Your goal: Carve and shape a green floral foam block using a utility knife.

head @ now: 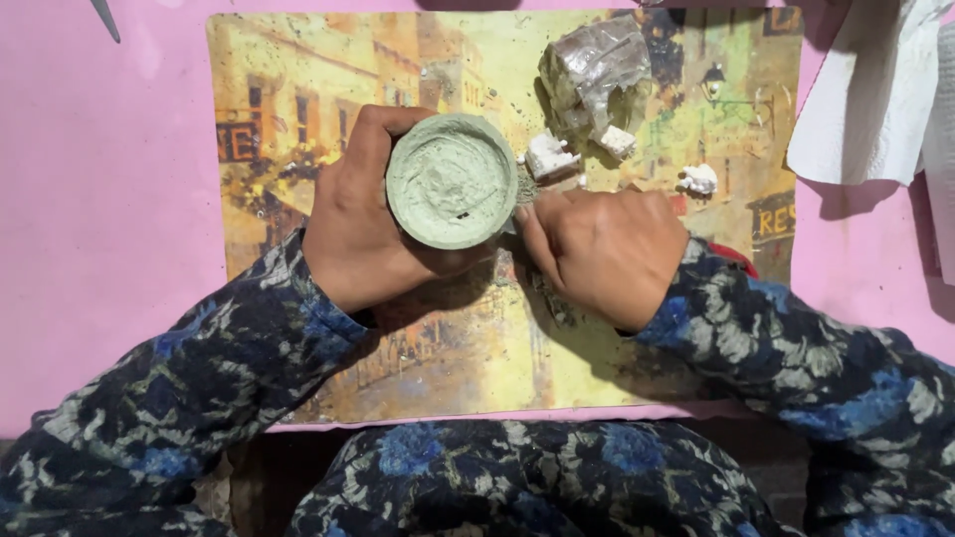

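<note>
1. Surface. We see a pink tabletop (pixel 109 219) filling the frame, and on it a rectangular placemat (pixel 298 109) printed with a yellow-ochre street scene, spanning the centre from upper left to lower right.
2. Room. Nothing beyond the table shows; the lower frame holds our lap and both sleeves in dark blue floral cloth.
3. Left hand (pixel 353 224), centre-left: we wrap its fingers around a round pale-green clay bowl (pixel 451 179), gripping it from the left and beneath, with the opening turned up toward the camera.
4. Right hand (pixel 607 254), centre-right: its fingers are curled together into a loose fist and its fingertips meet the bowl's lower right rim; whether they pinch anything we cannot tell.
5. The bowl lies at the frame's centre, between the two hands and above the mat.
6. Upper centre-right, near the bowl: a lump wrapped in clear plastic (pixel 597 70), with small white chunks (pixel 550 157) just below it and another white chunk (pixel 699 179) further right; grey-green crumbs are strewn on the mat.
7. Edges. White paper towel (pixel 865 99) overhangs the upper right corner; a thin metal point (pixel 104 18) enters at upper left.
8. Open room: bare pink surface lies left of the mat, and bare mat below the hands.
</note>
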